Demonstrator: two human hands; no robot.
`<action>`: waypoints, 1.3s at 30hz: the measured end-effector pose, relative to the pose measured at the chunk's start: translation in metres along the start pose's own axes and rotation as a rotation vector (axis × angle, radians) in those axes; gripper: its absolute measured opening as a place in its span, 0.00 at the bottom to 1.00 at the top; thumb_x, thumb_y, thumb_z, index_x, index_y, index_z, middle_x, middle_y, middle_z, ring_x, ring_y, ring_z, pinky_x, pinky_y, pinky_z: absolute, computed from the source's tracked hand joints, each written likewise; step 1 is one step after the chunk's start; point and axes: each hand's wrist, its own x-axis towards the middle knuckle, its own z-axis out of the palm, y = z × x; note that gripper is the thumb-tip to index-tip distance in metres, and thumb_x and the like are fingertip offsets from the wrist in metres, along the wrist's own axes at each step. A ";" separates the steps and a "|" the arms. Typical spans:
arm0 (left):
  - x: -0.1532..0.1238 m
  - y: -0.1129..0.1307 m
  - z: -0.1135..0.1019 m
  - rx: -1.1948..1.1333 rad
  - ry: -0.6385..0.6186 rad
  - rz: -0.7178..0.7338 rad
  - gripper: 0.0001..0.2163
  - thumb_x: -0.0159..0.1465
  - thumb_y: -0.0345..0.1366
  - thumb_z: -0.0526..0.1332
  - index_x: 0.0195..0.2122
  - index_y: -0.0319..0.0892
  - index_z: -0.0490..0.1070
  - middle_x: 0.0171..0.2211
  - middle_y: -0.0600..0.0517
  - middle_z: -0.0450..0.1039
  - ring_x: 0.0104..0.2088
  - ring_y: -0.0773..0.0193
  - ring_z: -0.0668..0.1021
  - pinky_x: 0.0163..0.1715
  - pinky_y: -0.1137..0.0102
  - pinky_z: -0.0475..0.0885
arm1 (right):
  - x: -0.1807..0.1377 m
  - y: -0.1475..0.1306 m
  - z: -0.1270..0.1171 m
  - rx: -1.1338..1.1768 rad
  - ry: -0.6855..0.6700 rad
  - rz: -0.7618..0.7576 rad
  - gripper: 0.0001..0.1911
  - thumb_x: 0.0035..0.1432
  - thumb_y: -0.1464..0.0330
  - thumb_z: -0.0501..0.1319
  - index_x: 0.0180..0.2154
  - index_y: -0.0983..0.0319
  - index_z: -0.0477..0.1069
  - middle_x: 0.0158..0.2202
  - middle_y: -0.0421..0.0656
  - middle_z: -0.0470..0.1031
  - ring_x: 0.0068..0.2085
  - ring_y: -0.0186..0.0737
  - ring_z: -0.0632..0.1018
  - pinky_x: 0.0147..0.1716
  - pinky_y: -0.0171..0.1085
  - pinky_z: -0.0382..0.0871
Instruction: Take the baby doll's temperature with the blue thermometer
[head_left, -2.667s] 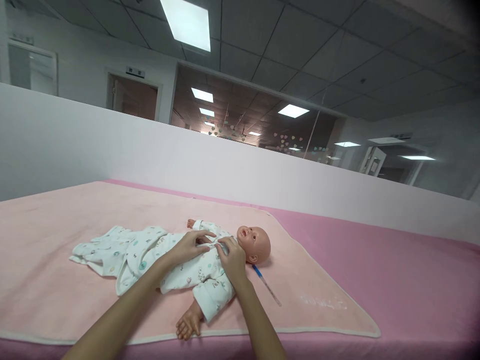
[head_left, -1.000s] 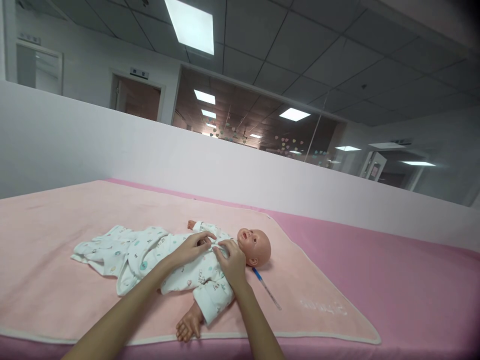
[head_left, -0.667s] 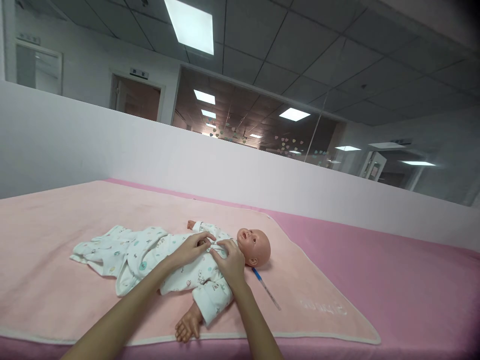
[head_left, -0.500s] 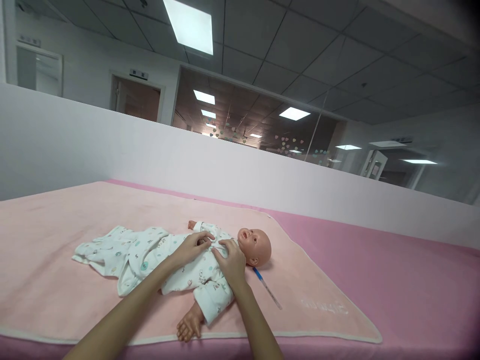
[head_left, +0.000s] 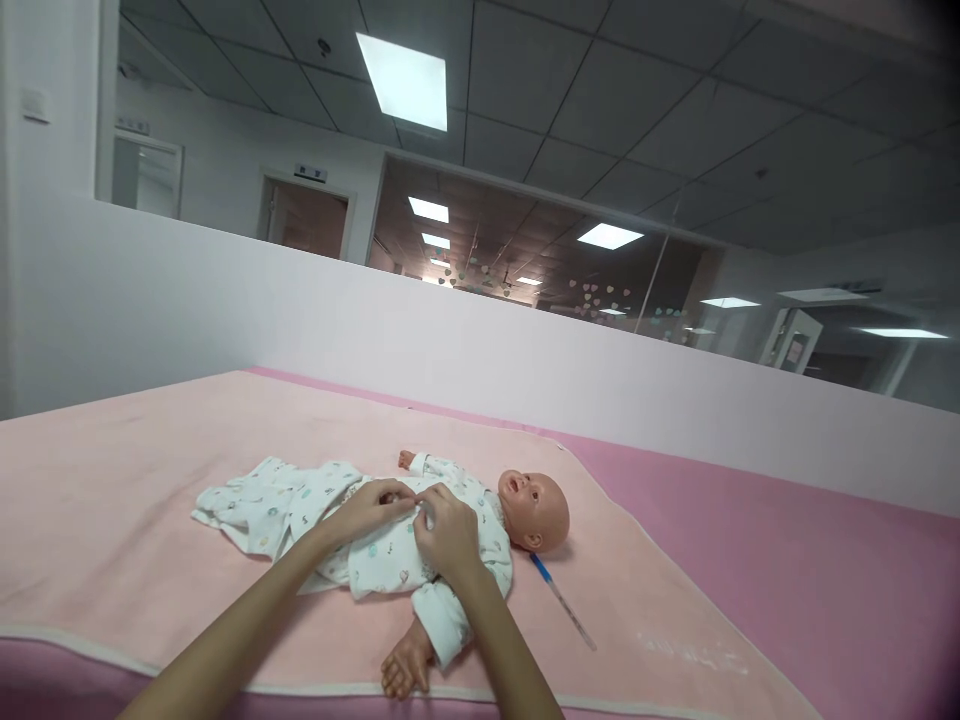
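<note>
A baby doll [head_left: 541,508] lies on its back with its head to the right, dressed in a white printed shirt [head_left: 390,560] and matching pants [head_left: 259,508]. Over the shirt's front, at the doll's belly, my left hand [head_left: 375,507] pinches the cloth with thumb and fingers. My right hand [head_left: 450,530] meets it there, its bent fingers also closed on the shirt front. The fingertips of both hands nearly touch, and the exact bit of cloth between them is too small to make out. One doll hand [head_left: 407,667] sticks out of the near sleeve.
A pen-like stick with a blue end [head_left: 561,600] lies beside the doll's head on the peach blanket [head_left: 150,570]. Pink padding [head_left: 810,560] shows around the blanket. Behind stands a low white wall [head_left: 420,340] with glass above it.
My hands have come closer together, and the right one has moved from the doll's upper chest down toward its belly. The whole scene has shifted right and slightly down in view.
</note>
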 end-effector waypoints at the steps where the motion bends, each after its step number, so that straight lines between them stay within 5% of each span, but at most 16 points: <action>1: 0.001 -0.002 0.001 0.017 -0.007 -0.005 0.14 0.55 0.46 0.55 0.35 0.43 0.71 0.28 0.55 0.68 0.28 0.67 0.66 0.28 0.75 0.60 | 0.001 -0.002 0.003 -0.021 -0.002 -0.006 0.09 0.49 0.73 0.52 0.32 0.56 0.68 0.32 0.35 0.70 0.29 0.33 0.71 0.25 0.33 0.55; 8: 0.004 -0.009 -0.002 0.036 -0.069 0.029 0.13 0.50 0.40 0.60 0.36 0.42 0.70 0.24 0.56 0.61 0.25 0.70 0.62 0.25 0.76 0.57 | -0.002 0.002 0.008 0.011 0.040 0.054 0.07 0.53 0.71 0.52 0.31 0.58 0.68 0.31 0.37 0.69 0.30 0.31 0.71 0.27 0.31 0.54; 21: 0.000 -0.002 -0.001 0.069 -0.027 0.015 0.10 0.52 0.40 0.57 0.30 0.40 0.71 0.24 0.55 0.67 0.26 0.69 0.65 0.25 0.76 0.58 | -0.001 0.004 0.009 0.060 0.043 0.074 0.09 0.57 0.69 0.49 0.34 0.57 0.68 0.33 0.37 0.69 0.29 0.31 0.70 0.26 0.31 0.56; 39: 0.000 0.002 -0.002 -0.007 -0.062 0.006 0.13 0.50 0.41 0.59 0.35 0.40 0.72 0.27 0.54 0.70 0.27 0.68 0.66 0.26 0.75 0.59 | -0.003 0.003 0.006 0.113 0.090 0.049 0.11 0.57 0.71 0.48 0.34 0.59 0.68 0.32 0.39 0.69 0.30 0.31 0.71 0.28 0.29 0.58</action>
